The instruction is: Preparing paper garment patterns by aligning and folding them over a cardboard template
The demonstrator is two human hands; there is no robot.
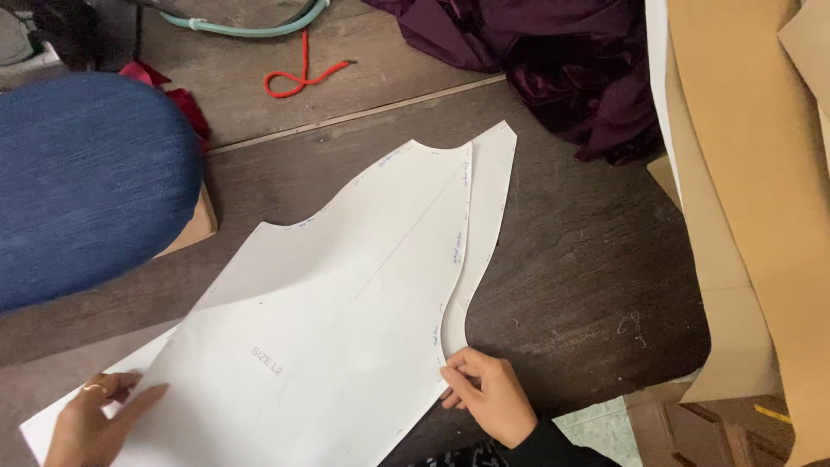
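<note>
Nearest, the left hand (91,419) rests flat, fingers loose, on a white paper pattern piece (320,329) lying on a dark wooden table (588,259). The right hand (488,393) pinches its curved edge. Beyond lie crumpled maroon fabric (553,52) and a red cord (298,78).

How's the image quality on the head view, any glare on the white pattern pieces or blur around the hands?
Head view: light is soft and even, no glare on the white pattern pieces; the left hand and right hand look sharp, with faint shadows beneath; the dark purple fabric loses detail in its folds; the small blue edge markings are too fine to make out.
</note>
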